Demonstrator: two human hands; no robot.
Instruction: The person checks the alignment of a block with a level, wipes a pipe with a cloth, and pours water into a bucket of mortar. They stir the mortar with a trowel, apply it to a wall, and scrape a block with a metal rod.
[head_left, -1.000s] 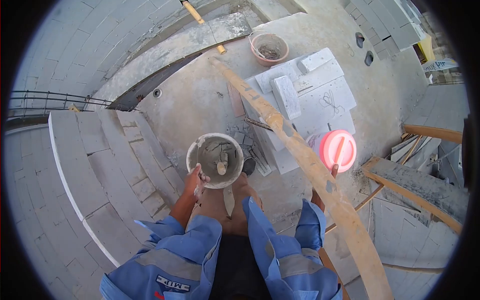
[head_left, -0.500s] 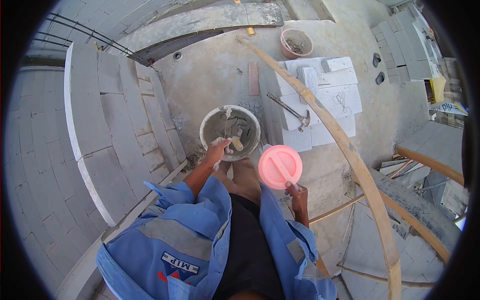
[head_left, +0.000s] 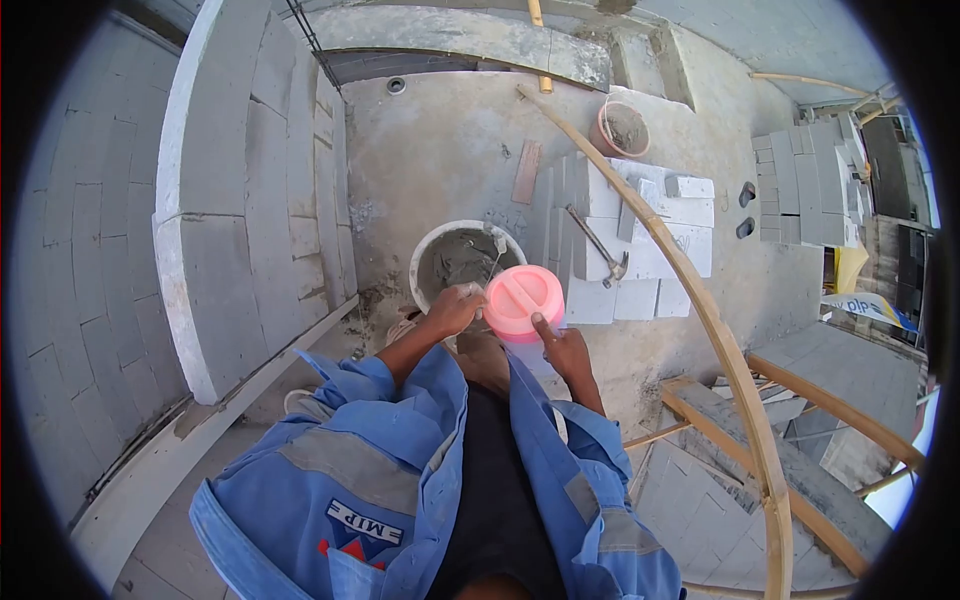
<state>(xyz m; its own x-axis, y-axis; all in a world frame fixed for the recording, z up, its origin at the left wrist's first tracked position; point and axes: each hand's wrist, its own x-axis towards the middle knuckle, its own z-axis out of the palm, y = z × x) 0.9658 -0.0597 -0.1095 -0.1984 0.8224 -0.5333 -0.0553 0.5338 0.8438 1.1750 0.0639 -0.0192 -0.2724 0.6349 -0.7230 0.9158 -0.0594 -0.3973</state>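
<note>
Grip of the right hand [head_left: 568,352] on a pink-lidded container [head_left: 523,302], with the left hand [head_left: 456,308] alongside

Viewed from the wearer's head, the pink-lidded container is held before the body, at the near right edge of a round bucket [head_left: 417,265] and overlapping it in this view. The right hand clasps it from the near side, thumb pressed on the lid's edge; the fingers beneath are hidden. A raised bar crosses the lid diagonally, and a pale part of the container shows below. The left hand lies at the lid's left edge, fingers curled; whether it holds anything cannot be told. Grey, wet-looking material lines the bucket, which stands on the concrete floor [head_left: 430,150]. Right of it, a claw hammer [head_left: 592,239] lies slantwise by a stack of white blocks [head_left: 665,262], two loose blocks resting on top. Beyond are a reddish board [head_left: 527,172] and a pink pail [head_left: 606,143] with a wire handle. A long wooden pole [head_left: 702,290] passes in front of the stack; a pair of sandals [head_left: 747,194] lies farther right. At left rises a grey block wall [head_left: 210,300]. Blue sleeves [head_left: 352,383] cover the upper arms.
</note>
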